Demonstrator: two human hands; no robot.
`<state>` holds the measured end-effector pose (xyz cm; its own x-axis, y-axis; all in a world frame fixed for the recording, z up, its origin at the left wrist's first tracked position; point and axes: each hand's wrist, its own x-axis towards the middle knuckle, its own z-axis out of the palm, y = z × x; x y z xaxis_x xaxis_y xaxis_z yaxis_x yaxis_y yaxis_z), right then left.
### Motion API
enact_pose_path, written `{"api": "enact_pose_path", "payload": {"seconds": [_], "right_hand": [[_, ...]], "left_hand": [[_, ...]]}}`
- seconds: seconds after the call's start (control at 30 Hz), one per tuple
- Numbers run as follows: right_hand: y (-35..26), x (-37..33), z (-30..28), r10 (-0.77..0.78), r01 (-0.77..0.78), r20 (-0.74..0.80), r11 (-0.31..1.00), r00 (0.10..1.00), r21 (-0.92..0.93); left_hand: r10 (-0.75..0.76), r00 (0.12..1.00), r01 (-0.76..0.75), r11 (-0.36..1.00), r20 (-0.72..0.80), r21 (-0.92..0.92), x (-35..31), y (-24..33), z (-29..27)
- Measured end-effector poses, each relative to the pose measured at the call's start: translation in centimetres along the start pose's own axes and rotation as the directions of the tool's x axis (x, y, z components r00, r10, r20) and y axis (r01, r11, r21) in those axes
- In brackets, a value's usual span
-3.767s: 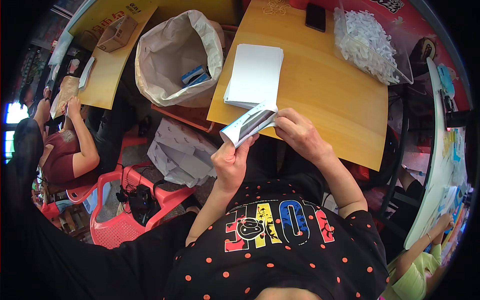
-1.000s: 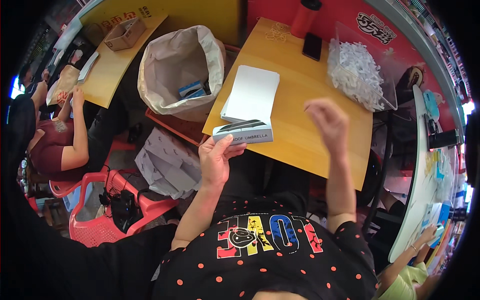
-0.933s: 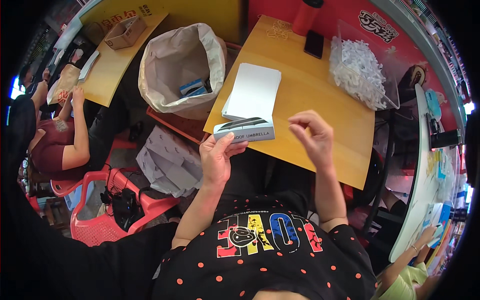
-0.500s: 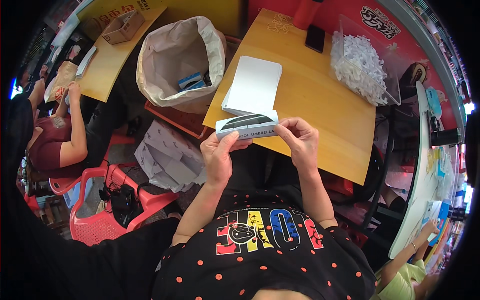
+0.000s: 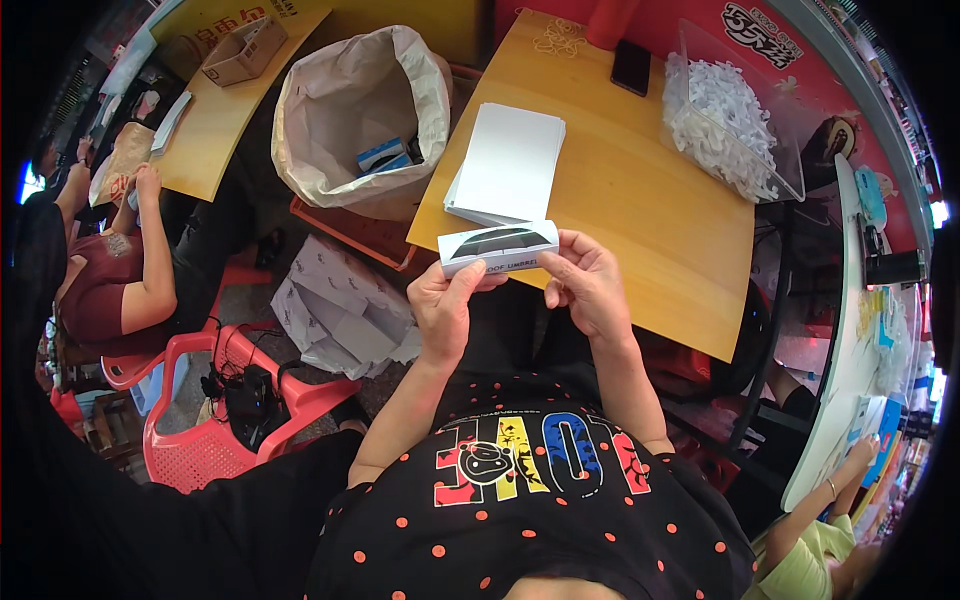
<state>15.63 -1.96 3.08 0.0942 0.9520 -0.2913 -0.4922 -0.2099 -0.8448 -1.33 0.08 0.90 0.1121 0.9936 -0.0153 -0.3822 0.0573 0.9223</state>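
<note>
A rolled sheet of printed paper (image 5: 500,243), pale with a dark dome-shaped picture, is held at the table's near edge, just below a stack of white sheets (image 5: 510,160). My left hand (image 5: 442,308) grips its left end, thumb in front and fingers behind. At the right end my right hand (image 5: 592,285) pinches it between thumb and fingers; some of those fingers curl below the roll. Both hands hide part of the paper's ends. Whether anything is inside the roll I cannot tell.
Left of the wooden table (image 5: 640,220) stands a large white sack (image 5: 300,150) with small blue boxes inside. A clear bin (image 5: 790,170) of white strips, a black phone (image 5: 631,68) and rubber bands (image 5: 560,36) lie farther back. A red chair (image 5: 200,455) is at left; other people sit nearby.
The roll has shifted slightly right and turned, showing more of its dark picture. My right thumb has slid left along its lower edge, and the right fingers have curled.
</note>
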Motion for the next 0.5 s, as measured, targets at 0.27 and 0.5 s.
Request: {"api": "enact_pose_path", "payload": {"seconds": [0.27,0.5], "right_hand": [[2.1,0.5,0.2,-0.121,0.121,-0.012,0.992,0.993,0.018],[2.5,0.4,-0.3,-0.151,0.152,-0.015,0.988,0.988,0.033]], "left_hand": [[-0.024,0.999,0.021,0.998,0.047,0.054,-0.3,-0.7,1.3],[-0.058,0.997,0.049,0.988,0.057,0.149,0.3,-0.8,1.8]]}}
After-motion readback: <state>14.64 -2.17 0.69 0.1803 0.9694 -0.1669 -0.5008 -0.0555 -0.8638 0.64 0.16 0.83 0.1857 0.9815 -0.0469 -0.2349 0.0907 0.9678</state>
